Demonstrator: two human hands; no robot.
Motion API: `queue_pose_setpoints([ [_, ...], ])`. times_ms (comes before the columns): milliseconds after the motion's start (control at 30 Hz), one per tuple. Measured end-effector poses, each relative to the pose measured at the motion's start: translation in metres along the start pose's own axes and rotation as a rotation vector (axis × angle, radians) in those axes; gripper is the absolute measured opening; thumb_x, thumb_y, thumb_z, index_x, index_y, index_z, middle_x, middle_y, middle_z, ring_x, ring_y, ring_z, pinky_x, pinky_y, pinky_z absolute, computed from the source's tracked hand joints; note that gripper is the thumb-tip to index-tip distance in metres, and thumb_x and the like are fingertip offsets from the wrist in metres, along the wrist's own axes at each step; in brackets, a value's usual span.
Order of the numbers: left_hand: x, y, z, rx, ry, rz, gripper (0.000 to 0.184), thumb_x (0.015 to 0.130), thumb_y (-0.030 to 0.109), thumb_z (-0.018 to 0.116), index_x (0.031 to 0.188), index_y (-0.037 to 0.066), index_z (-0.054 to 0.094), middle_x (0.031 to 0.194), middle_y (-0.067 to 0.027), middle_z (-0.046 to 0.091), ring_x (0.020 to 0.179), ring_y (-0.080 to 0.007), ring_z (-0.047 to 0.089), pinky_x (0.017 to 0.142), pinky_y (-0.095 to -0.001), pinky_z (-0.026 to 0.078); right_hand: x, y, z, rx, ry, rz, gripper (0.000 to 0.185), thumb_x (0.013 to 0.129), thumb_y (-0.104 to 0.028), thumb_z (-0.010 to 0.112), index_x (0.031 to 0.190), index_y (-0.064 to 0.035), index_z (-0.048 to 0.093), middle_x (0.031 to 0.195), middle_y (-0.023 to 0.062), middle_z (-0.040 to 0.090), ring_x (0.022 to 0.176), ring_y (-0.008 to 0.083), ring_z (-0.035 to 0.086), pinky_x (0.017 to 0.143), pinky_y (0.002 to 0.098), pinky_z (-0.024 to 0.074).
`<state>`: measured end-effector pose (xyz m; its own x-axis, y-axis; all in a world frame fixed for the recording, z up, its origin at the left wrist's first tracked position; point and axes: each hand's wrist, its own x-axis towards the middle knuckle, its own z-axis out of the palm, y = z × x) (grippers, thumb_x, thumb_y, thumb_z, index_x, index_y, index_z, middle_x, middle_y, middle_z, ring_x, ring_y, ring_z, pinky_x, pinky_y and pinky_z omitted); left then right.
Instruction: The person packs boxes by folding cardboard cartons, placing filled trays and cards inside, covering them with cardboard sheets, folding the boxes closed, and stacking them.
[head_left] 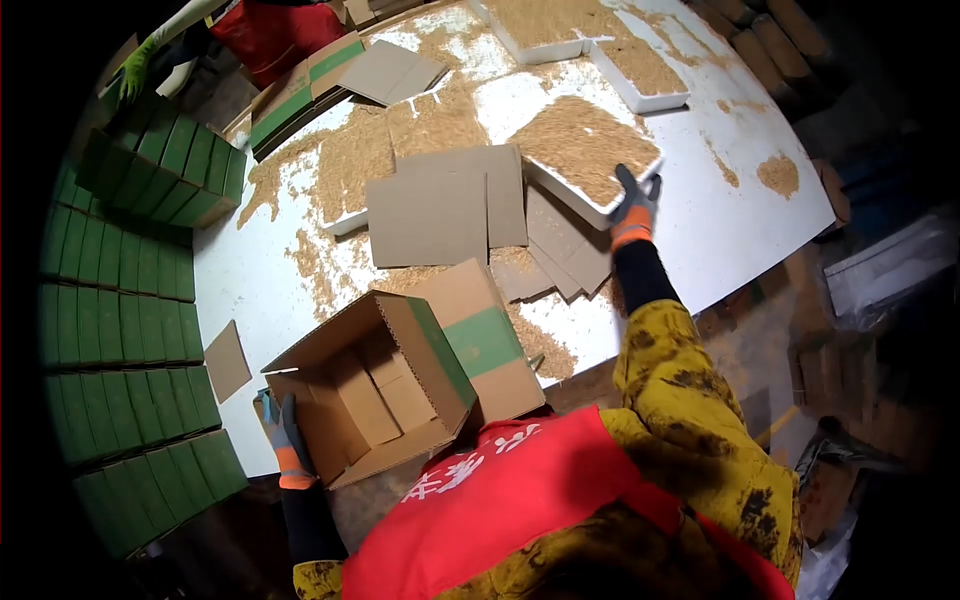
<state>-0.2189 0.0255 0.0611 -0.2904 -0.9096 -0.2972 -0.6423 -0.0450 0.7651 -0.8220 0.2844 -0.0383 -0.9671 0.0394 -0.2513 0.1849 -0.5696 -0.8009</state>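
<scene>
Open brown cardboard box [365,400] at the near edge of the white table [710,230], just in front of the person. Left hand [286,432], in a grey glove with orange cuff, grasps its left wall; some of the fingers are hidden by the board. Part of the box's outer base is out of sight. Mouth faces up, box tilted and turned askew to the table edge; which side is longer, hard to judge. Plain brown inside, seams visible on the bottom, green band on the outer right wall.

White shallow tray [566,190] farther off, right of the grey-brown cardboard sheets [430,220]. Right hand [635,208], same glove type, grasps its near right corner; undersides of the fingers hidden. Long axis seems to run from far left to near right. Tray heaped with tan, crumbly material, slightly blurred; floor of tray covered.

Another white tray [660,100] beyond it, also filled. A green-gloved hand [133,72] of another person at upper left, body mostly cut off. Stacked green boxes [125,325] fade into dark at left.
</scene>
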Motion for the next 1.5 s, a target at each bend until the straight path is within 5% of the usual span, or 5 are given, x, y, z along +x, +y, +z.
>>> queue_pose_setpoints([
  [467,-0.007,0.018,0.022,0.341,0.107,0.766,0.04,0.092,0.0,0.037,0.131,0.002,0.045,0.137,-0.0199,0.043,0.127,-0.0317,0.042,0.106,-0.0355,0.033,-0.255,-0.141,0.029,-0.533,-0.784,0.059,0.037,0.094,-0.019,0.047,0.127,-0.001,0.051,0.124,0.0133,0.055,0.114,0.023,0.054,0.099,0.0366,0.0435],
  [867,-0.018,0.014,0.023,-0.712,-0.105,0.227,0.067,0.094,0.044,0.049,0.142,0.001,0.029,0.135,-0.0121,0.045,0.119,-0.0188,0.045,0.1,-0.0267,0.034,-0.411,-0.07,0.116,-0.806,-1.111,0.285,0.072,0.079,-0.015,0.065,0.14,-0.0019,0.029,0.125,0.0122,0.051,0.107,0.0195,0.054,0.092,0.0322,0.0447],
  [1300,-0.01,-0.119,-0.073,0.694,0.457,-0.086,0.042,0.084,0.035,0.06,0.113,0.005,0.052,0.109,-0.0136,0.052,0.099,-0.03,0.051,0.084,-0.0406,0.044,-0.327,0.025,0.126,-2.458,-1.752,-1.41,0.037,0.076,-0.045,0.059,0.084,-0.0096,0.068,0.08,0.0141,0.065,0.078,0.0313,0.063,0.065,0.0434,0.0495],
  [1433,0.003,-0.161,-0.068,0.883,0.26,-0.151,0.043,0.087,0.037,0.054,0.117,0.005,0.054,0.102,-0.0133,0.059,0.095,-0.028,0.056,0.081,-0.0384,0.046,-0.365,0.028,0.198,-2.398,-2.424,-0.96,0.048,0.075,-0.048,0.066,0.093,-0.0029,0.067,0.081,0.0163,0.067,0.071,0.0303,0.064,0.061,0.0399,0.0507],
  [1500,0.0,-0.16,-0.078,0.735,0.272,-0.128,0.035,0.084,0.026,0.058,0.111,0.003,0.058,0.108,-0.0154,0.058,0.099,-0.03,0.057,0.083,-0.0387,0.048,-0.456,0.02,0.287,-2.54,-2.161,0.212,0.04,0.084,-0.046,0.062,0.087,-0.0074,0.071,0.061,0.0099,0.064,0.054,0.0192,0.063,0.061,0.0307,0.0521],
])
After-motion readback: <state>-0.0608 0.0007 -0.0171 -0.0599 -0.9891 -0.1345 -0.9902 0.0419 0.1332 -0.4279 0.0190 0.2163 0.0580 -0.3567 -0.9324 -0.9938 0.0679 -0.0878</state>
